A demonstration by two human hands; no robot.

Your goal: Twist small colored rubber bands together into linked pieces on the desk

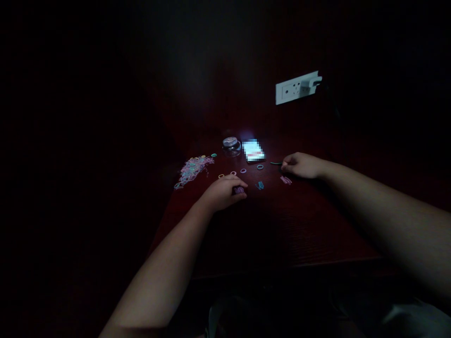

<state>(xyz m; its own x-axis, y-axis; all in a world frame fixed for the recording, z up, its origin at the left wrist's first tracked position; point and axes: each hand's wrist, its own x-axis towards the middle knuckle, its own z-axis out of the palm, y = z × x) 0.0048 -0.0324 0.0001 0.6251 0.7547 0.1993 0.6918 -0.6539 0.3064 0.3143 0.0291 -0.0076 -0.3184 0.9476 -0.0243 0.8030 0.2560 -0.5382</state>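
My left hand (224,192) rests on the dark red table with thumb and fingers apart, curved around a little heap of purple rubber bands (239,190) without visibly gripping it. Farther right, my right hand (302,165) has its fingertips pinched together at the end of a thin green band (276,163). Just below those fingertips lie pink bands (286,180). Blue bands (260,185) sit between the hands. Beyond them is a row of small hair ties: a yellow one (221,176), a pink one (233,173), a purple one (243,171) and a blue one (260,167).
A large mixed pile of small coloured bands (193,169) spreads over the table's left side. At the back stand a round clear container (231,144) and a lit phone (253,150). A wall socket (296,88) with a white plug is above right. The surroundings are very dark.
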